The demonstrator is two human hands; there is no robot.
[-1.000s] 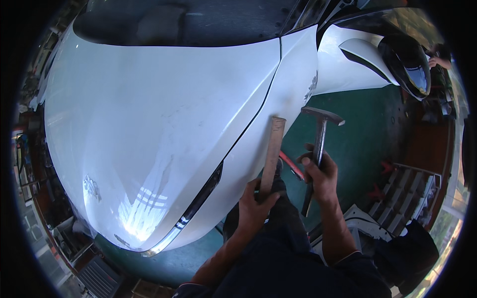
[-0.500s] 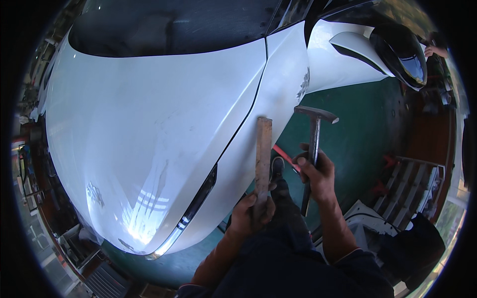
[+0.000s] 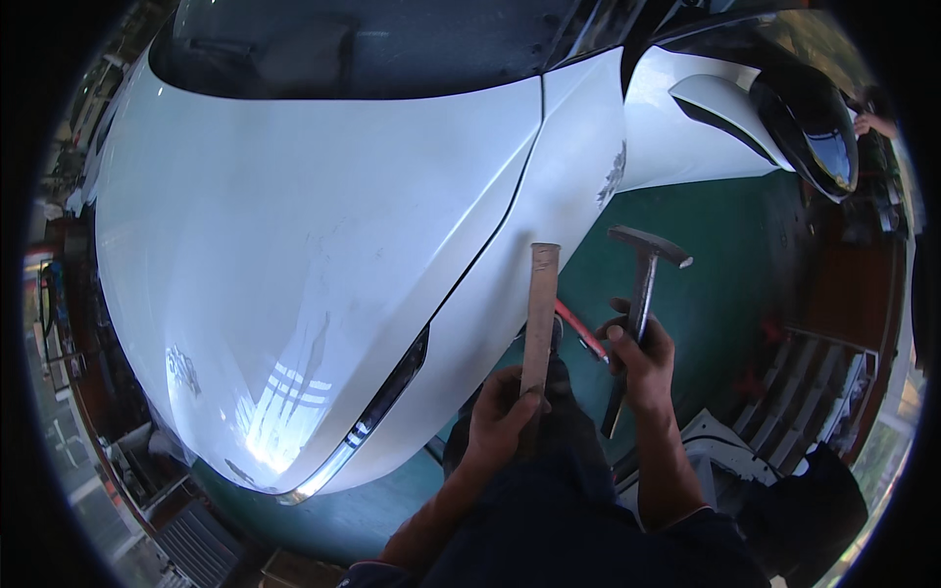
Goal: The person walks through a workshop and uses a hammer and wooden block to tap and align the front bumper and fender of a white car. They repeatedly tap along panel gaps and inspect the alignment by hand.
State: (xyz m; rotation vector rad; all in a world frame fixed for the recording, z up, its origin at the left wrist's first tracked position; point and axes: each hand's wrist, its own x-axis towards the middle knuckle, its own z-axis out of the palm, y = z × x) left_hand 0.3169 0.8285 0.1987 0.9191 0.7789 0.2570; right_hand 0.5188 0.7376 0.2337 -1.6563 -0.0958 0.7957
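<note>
My left hand [image 3: 507,412] is closed round the lower end of a flat wooden bar [image 3: 540,309], which stands up beside the fender's edge. In my right hand [image 3: 642,361] is a metal hammer [image 3: 642,284], gripped by its handle with the head uppermost. Both tools are apart from each other. Left of them spreads the white car's hood [image 3: 294,225], and between hood and green floor runs the white front fender [image 3: 549,186]. A dark scuffed patch [image 3: 613,174] marks the fender's rear edge, near the hammer head.
A side mirror [image 3: 809,127] juts out at the upper right, with another person's hand [image 3: 872,124] behind it. On the green floor [image 3: 706,245] lies a red bar [image 3: 580,328] near my legs. Metal slatted parts [image 3: 794,397] and a white panel [image 3: 720,436] stand at the lower right.
Both my hands, with the wooden bar and the hammer, have shifted slightly right and down in the picture. The car also sits a little differently in view. Both grips remain.
</note>
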